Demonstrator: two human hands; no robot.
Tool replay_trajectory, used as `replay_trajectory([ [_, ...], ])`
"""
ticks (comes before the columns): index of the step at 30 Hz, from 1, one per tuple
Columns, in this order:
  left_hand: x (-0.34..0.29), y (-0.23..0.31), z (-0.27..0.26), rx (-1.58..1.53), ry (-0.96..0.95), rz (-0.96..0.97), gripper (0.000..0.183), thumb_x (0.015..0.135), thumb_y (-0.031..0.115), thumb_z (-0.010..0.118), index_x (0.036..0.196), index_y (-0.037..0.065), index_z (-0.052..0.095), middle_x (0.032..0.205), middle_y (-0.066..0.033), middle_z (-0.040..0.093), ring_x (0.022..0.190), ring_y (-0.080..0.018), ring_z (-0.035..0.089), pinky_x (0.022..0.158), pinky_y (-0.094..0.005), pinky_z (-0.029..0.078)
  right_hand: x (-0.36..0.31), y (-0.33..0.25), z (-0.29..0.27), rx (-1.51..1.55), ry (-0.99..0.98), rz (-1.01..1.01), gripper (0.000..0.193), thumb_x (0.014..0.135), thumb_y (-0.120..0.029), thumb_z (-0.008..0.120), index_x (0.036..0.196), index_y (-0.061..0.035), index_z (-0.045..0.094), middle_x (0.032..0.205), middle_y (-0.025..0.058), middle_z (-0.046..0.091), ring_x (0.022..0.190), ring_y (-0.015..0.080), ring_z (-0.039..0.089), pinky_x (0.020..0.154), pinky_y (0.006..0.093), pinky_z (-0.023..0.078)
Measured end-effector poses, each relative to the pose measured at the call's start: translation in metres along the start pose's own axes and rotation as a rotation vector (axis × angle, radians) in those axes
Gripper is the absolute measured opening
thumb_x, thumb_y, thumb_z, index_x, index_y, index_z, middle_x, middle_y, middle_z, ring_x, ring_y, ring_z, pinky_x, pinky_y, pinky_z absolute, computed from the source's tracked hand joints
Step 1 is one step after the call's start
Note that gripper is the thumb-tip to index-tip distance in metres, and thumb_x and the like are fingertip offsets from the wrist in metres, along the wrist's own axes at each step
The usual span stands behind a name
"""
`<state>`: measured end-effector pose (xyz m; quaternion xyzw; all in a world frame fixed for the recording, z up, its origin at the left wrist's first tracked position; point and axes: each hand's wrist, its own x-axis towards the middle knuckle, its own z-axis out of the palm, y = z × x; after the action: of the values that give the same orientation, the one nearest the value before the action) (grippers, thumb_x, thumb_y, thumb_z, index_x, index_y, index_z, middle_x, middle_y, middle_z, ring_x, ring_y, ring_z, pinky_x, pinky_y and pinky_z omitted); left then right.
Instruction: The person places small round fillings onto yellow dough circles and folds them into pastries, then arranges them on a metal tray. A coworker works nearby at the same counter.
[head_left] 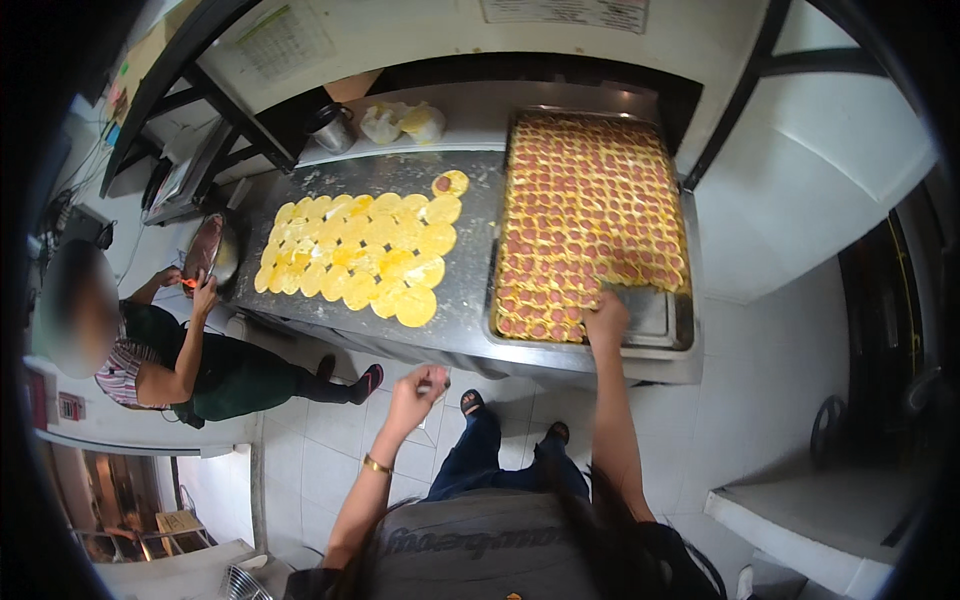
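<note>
My left hand (420, 392) is in the air in front of the table, its fingers curled together. A small reddish bit shows at the fingertips, too small to name. On the right, my right hand (606, 318) reaches down over the near part of a large metal tray (656, 312), fingers bent and pressed together. What they may hold is hidden. Rows of small yellow pastries topped with reddish sausage slices (595, 205) fill most of the tray. The tray's bare metal shows at its near right corner, beside my right hand.
Overlapping yellow dough rounds (355, 245) lie on the floured steel table (465, 300); one round (450, 184) carries a reddish slice. Behind them are a metal mug (331, 128) and plastic bags (402, 122). At left, a person (200, 350) holds a bowl (212, 250) and an orange-handled tool.
</note>
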<state>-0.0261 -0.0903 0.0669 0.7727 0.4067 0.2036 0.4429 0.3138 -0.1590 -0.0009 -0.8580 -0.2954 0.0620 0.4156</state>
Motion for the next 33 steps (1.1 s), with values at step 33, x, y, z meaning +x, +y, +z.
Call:
replay_trajectory([
  [33,0.427,-0.057,-0.058,0.573,0.020,-0.106,0.024,0.067,0.024,0.072,0.082,0.006,0.072,0.093,-0.0193,0.068,0.091,-0.0338,0.065,0.079,-0.0410,0.052,-0.005,-0.010,0.006,0.016,0.133,0.458,0.049,0.061,-0.003,0.070,0.109,-0.0140,0.069,0.078,0.0080,0.066,0.071,0.0182,0.063,0.069,0.0300,0.049],
])
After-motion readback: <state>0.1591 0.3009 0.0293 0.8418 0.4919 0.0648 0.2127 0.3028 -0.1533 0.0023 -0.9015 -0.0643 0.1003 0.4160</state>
